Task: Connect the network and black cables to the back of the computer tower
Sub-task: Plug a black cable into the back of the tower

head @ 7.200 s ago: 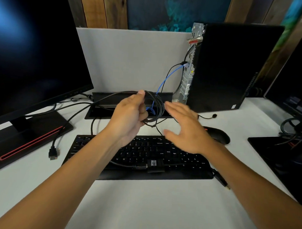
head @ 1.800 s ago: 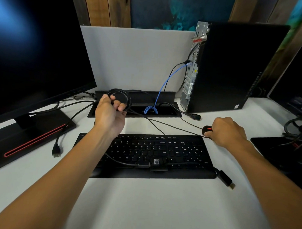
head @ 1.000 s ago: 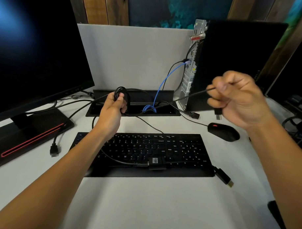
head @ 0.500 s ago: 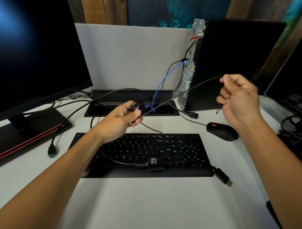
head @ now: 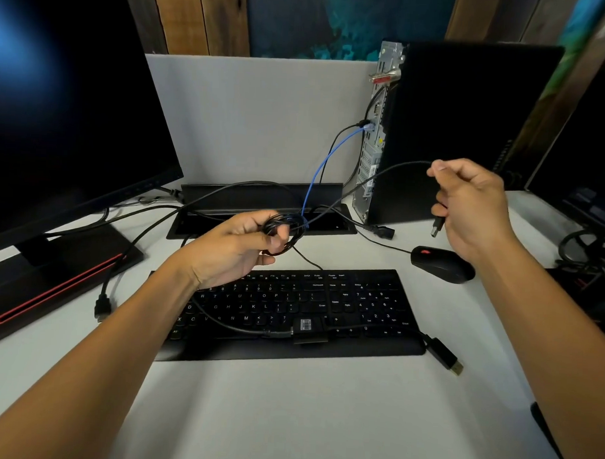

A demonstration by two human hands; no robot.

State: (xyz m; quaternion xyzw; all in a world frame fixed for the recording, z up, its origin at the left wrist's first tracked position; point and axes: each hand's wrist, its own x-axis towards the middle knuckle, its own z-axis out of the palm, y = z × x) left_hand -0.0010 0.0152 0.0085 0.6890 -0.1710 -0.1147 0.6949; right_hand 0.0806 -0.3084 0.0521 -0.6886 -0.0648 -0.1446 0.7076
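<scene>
The black computer tower (head: 469, 132) stands at the back right, its metal rear panel (head: 374, 146) facing left. A blue network cable (head: 325, 161) is plugged into that panel, with a black cable just above it. My left hand (head: 238, 247) is shut on a coil of thin black cable (head: 282, 233) above the keyboard. A strand (head: 375, 175) runs up from the coil to my right hand (head: 470, 204), which pinches it in front of the tower. Its USB plug (head: 437, 228) hangs below my right fingers.
A black keyboard (head: 291, 308) lies in front, with a cable and adapter across it ending in a gold plug (head: 455, 367). A black mouse (head: 442, 263) sits right of it. A monitor (head: 68, 118) stands left, with a loose plug (head: 102, 306). A cable tray (head: 260, 210) opens at the back.
My right hand picked the cable end up from beside the mouse and lifted it before the tower. My left hand brought the coil rightward, and the strand between both hands has lengthened.
</scene>
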